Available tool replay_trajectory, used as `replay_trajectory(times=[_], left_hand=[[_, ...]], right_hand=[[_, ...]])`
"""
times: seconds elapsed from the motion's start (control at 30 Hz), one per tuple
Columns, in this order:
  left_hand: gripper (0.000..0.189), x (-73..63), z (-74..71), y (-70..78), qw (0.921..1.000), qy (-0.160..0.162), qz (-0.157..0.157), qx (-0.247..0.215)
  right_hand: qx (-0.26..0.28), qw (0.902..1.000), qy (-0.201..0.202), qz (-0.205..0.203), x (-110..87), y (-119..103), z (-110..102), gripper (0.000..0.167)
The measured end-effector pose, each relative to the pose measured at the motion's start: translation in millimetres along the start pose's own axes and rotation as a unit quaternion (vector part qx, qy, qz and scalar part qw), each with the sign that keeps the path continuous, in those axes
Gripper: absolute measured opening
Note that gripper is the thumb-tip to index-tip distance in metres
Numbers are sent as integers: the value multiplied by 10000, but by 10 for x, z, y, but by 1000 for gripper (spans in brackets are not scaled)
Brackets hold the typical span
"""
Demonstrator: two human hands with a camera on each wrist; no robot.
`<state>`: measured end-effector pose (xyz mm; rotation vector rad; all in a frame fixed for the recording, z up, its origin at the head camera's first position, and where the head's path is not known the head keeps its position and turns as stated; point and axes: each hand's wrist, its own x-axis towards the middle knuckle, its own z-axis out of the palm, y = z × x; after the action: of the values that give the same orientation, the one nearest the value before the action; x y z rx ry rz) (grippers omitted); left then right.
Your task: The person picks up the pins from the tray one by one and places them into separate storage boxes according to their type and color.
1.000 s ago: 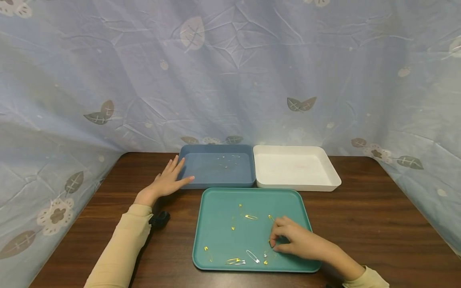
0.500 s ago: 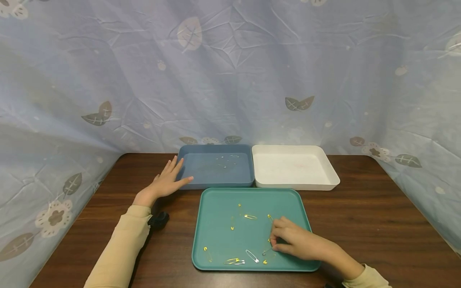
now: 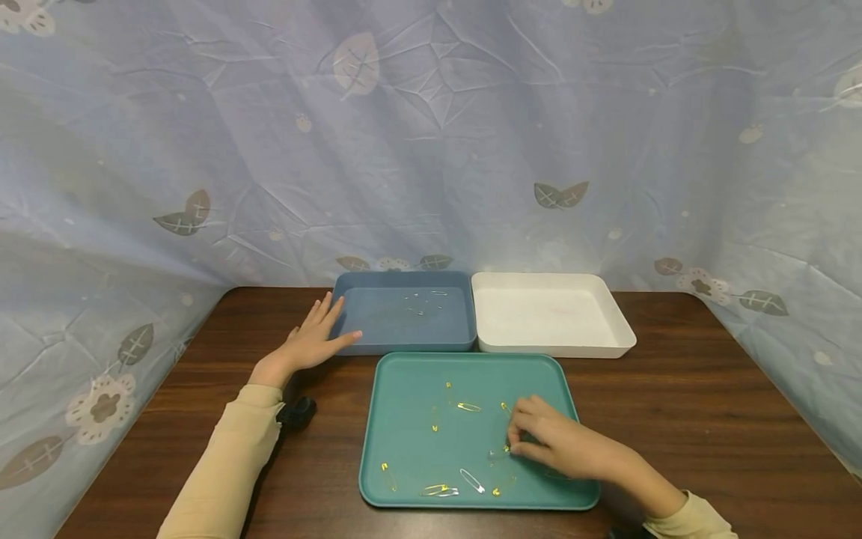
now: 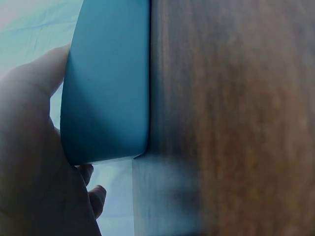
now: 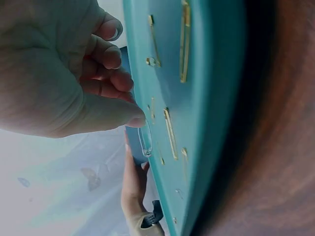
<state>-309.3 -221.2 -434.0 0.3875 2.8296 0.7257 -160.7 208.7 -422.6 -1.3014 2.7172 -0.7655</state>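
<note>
In the right wrist view my right hand (image 3: pixel 552 445) pinches a silver safety pin (image 5: pixel 145 141) between thumb and fingertips, its clasp end hanging down. The hand is over the right side of the green tray (image 3: pixel 411 374). Around it on the tray lie several gold safety pins (image 3: pixel 469 407) and a silver safety pin (image 3: pixel 472 481). My left hand (image 3: pixel 306 346) rests with spread fingers at the left end of the blue tray (image 3: pixel 404 347). Several small silver pins (image 3: pixel 420 311) lie inside that blue tray.
A white tray (image 3: pixel 552 349) stands right of the blue one, behind the green tray. All three sit on a dark wooden table (image 3: pixel 687 404). A patterned curtain (image 3: pixel 431 150) hangs behind and at both sides.
The silver safety pin, lying at my right fingertips on the green tray before, is now pinched and raised. My right hand has shifted slightly up and away. The left hand stays put.
</note>
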Motion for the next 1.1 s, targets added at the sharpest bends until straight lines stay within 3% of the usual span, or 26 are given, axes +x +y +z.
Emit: replay_trajectory(times=[0.5, 1.1], left_hand=[[94, 15, 41, -10, 9984, 93, -37, 549], [93, -1, -7, 5, 9981, 80, -49, 602]], right_hand=[[-217, 9996, 147, 95, 176, 116, -114, 13], [-63, 9996, -40, 265, 703, 139, -296, 8]])
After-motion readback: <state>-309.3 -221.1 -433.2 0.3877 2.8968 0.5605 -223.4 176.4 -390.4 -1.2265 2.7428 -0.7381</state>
